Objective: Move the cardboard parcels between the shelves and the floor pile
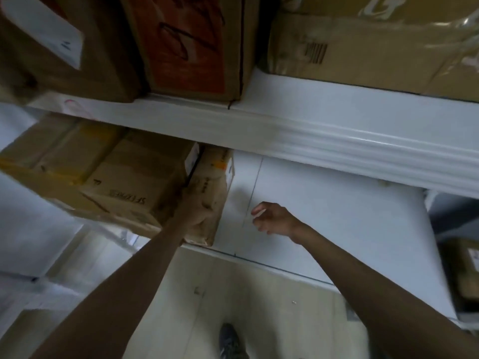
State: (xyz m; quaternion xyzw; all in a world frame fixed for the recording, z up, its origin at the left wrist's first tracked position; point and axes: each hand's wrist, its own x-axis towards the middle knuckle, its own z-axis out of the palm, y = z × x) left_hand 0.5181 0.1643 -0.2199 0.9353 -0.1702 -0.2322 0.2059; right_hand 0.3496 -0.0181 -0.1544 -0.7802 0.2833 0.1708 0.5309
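White shelf [337, 224] holds cardboard parcels; left hand [197, 216] presses a narrow parcel [212, 193], right hand's [274, 220] fingers loosely curled, empty.

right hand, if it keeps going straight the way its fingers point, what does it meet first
The right hand hovers open over the bare lower shelf, fingers pointing left. Going straight on, it would probably meet the narrow box that the left hand rests on, though depth is unclear.

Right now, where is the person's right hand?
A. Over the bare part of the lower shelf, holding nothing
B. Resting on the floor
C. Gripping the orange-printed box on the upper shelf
A: the right hand hovers loosely curled and holding nothing over the bare lower shelf.
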